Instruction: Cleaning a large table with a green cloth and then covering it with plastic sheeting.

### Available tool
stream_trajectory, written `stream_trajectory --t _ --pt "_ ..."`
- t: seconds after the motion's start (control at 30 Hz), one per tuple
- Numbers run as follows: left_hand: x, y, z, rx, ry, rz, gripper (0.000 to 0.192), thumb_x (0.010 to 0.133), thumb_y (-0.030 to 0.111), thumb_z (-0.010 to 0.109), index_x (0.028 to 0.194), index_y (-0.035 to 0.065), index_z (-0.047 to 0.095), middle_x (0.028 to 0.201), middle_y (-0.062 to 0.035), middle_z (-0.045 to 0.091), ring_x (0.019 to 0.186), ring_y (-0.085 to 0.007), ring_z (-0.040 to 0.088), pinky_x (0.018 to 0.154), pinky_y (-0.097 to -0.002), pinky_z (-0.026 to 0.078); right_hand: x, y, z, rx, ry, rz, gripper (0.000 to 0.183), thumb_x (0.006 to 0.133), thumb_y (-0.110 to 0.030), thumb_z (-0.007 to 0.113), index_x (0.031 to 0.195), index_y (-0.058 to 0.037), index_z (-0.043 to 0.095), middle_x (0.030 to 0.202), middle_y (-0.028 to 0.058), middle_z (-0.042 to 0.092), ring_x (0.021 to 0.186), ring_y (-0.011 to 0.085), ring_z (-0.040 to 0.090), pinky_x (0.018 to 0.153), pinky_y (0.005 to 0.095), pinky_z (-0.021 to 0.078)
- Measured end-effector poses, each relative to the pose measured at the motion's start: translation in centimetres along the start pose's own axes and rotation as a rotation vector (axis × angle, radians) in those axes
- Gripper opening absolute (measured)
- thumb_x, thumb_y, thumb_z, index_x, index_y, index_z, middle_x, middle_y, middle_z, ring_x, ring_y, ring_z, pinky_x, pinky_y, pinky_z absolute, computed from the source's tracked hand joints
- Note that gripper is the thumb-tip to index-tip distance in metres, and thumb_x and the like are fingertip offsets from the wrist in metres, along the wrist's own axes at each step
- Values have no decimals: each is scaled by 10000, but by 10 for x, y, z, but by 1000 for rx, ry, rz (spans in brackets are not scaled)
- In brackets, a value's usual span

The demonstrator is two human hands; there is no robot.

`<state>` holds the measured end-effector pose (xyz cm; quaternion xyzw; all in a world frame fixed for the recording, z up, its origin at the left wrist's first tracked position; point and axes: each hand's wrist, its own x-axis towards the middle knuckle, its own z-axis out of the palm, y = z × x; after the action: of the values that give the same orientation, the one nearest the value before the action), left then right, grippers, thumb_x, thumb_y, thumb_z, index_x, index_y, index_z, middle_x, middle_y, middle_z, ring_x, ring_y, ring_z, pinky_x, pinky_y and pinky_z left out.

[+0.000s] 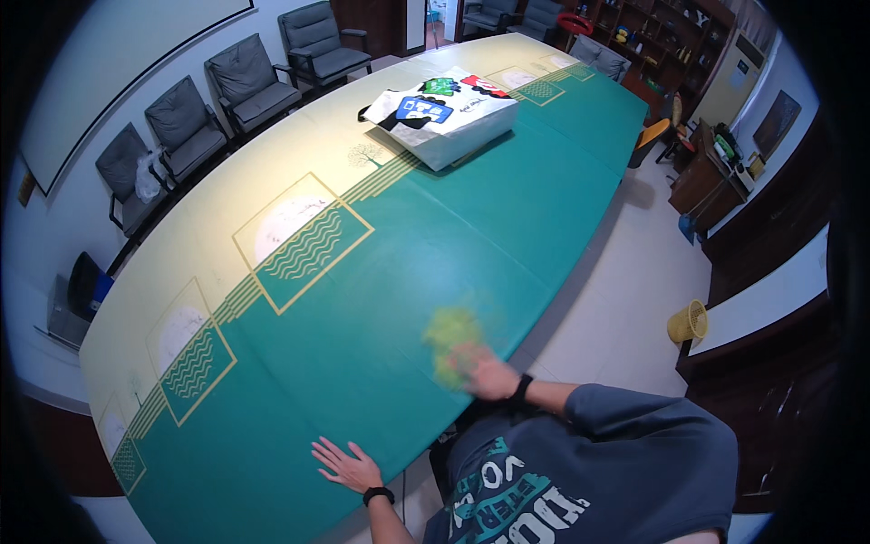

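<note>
A long table (380,285) lies in front of me under a green and cream cover printed with wave, moon and tree patterns. My right hand (488,374) is on a yellow-green cloth (452,330) near the table's close edge. Both hand and cloth are blurred, so the finger positions do not show clearly. Lower left, my left hand (350,468) rests palm down on the green cover, fingers spread and holding nothing. Each wrist wears a black band.
Farther along the table lies a white bag (442,119) with colourful prints. Grey armchairs (251,85) line the far side. A yellow wastebasket (686,323) stands on the floor at right, and a wooden desk (710,173) holding several items is beyond it.
</note>
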<state>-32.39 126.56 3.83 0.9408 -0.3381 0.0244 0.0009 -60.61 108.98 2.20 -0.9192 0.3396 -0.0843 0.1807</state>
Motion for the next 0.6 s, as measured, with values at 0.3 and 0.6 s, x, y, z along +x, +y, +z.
stream_trajectory --t 0.3,0.6 --pt "-9 -6 27 -179 50 14 448 911 264 375 1337 137 319 1424 -30 223 1309 -185 205 1040 -426 158 44 -88 68 90 -215 -734 719 742 -363 582 1359 -223 240 1426 40 203 1309 262 193 1055 481 126" --pt "-13 -2 46 -9 73 -108 431 939 259 301 1357 162 278 1424 -35 221 1297 -200 234 1025 -446 179 38 106 -34 -35 -282 -288 662 785 -413 518 1359 -292 212 1435 35 175 1316 256 172 1011 576 137"
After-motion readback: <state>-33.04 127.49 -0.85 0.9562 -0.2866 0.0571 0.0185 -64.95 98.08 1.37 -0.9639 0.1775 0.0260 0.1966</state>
